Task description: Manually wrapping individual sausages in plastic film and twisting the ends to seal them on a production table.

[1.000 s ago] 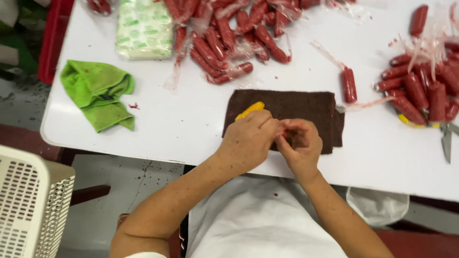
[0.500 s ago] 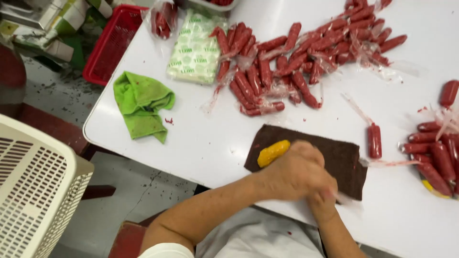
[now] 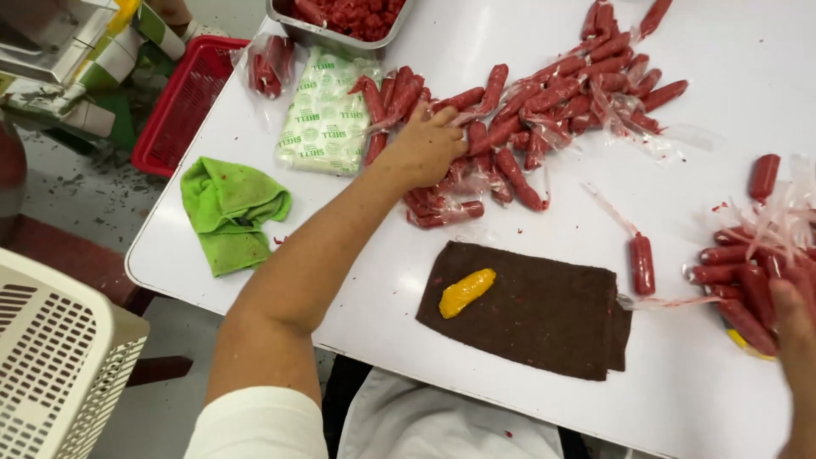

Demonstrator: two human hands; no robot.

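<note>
My left hand (image 3: 422, 146) reaches far across the white table (image 3: 340, 246) and rests on a heap of red sausages in clear plastic sleeves (image 3: 544, 110). Its fingers curl down into the heap, so a grip cannot be made out. My right hand (image 3: 796, 327) shows only partly at the right edge, lying on a second pile of red sausages (image 3: 744, 276). A dark brown cloth (image 3: 544, 314) lies flat at the front edge with a yellow oblong piece (image 3: 466, 291) on its left end. One single sausage (image 3: 642, 263) lies between the cloth and the right pile.
A green rag (image 3: 229, 212) lies crumpled at the table's left. A white-and-green packet (image 3: 327, 119) sits beside a small bag of sausages (image 3: 270, 64). A metal tray of red meat (image 3: 340, 34) stands at the back. A red crate (image 3: 183, 102) and a white slatted basket (image 3: 51, 357) are off the table's left.
Both hands have left the brown cloth. The left one has stretched out to the far sausage heap and the right one has gone to the right pile. The yellow piece now lies uncovered.
</note>
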